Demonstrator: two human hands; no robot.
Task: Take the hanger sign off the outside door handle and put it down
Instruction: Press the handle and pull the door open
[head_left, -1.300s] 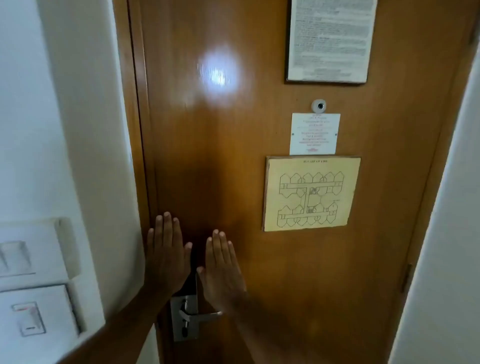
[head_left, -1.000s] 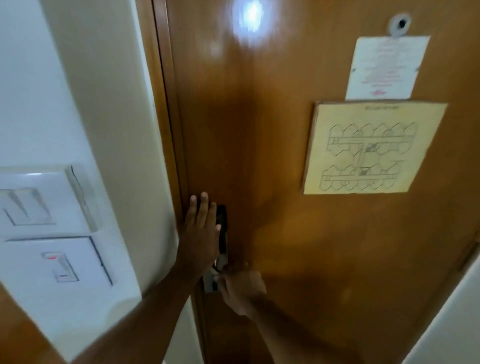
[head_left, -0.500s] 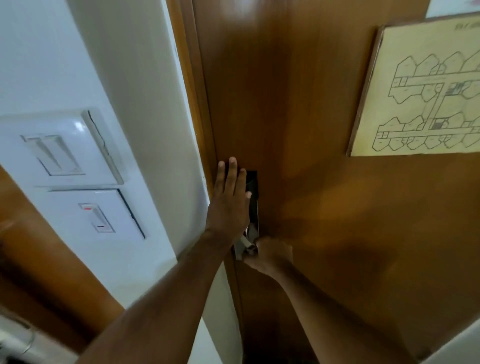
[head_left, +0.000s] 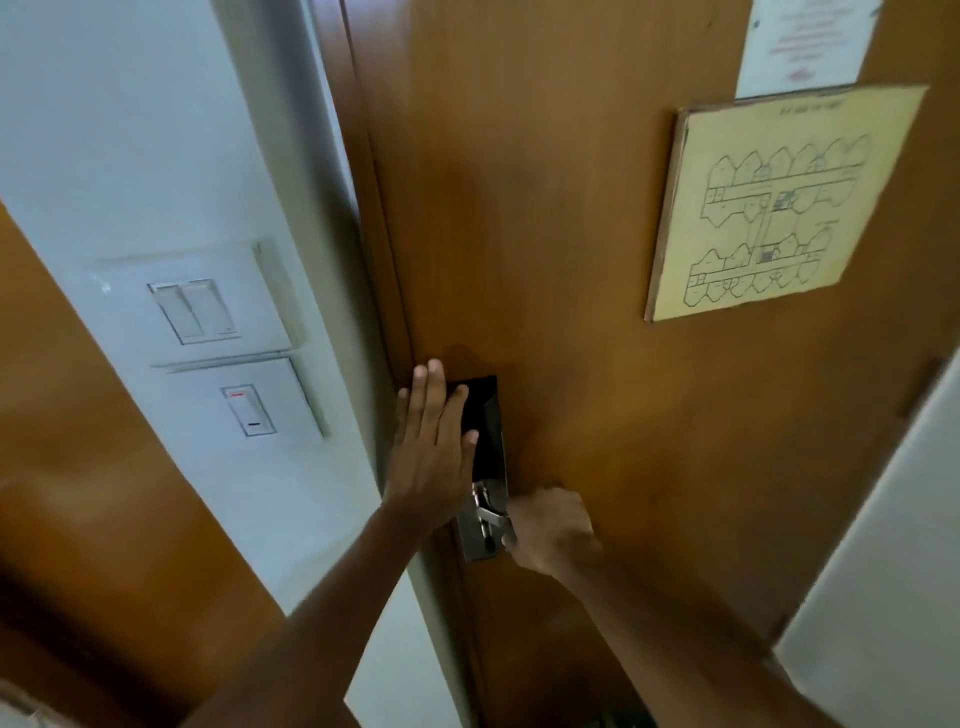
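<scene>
I face the inside of a brown wooden door (head_left: 571, 260), which is closed. My right hand (head_left: 550, 530) is wrapped around the silver lever handle (head_left: 493, 519) on its metal plate. My left hand (head_left: 434, 447) lies flat, fingers together, against the black lock panel (head_left: 488, 431) and the door's edge just above the handle. No hanger sign is in view; the outside handle is hidden behind the door.
A yellow floor-plan board (head_left: 769, 202) and a white notice (head_left: 805, 41) hang on the door. Two white switch plates (head_left: 218, 343) sit on the white wall to the left. A brown panel (head_left: 78, 467) stands at the far left, a white wall (head_left: 883, 545) at the right.
Both hands were flat on the door above the handle; my right hand dropped and closed on the lever. My left hand stays on the lock panel. The view has tilted and moved closer.
</scene>
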